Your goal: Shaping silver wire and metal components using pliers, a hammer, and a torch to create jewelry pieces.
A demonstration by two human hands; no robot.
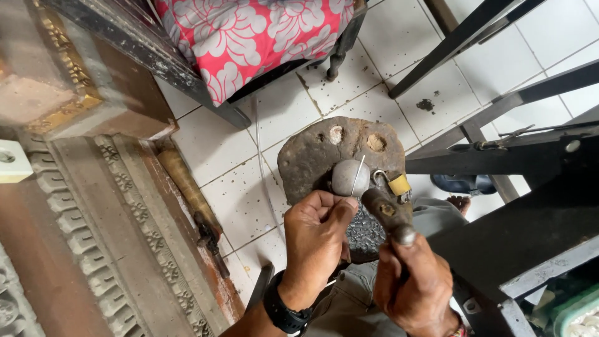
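Two hands over stone block: left hand pinches metal ball; right hand clenches hammer, apparently; chair leg behind block.

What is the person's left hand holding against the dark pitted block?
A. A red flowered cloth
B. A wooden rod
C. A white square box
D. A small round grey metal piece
D: the left hand pinches a small round grey metal piece on top of the dark pitted block, while the right hand grips a tool handle beside it.
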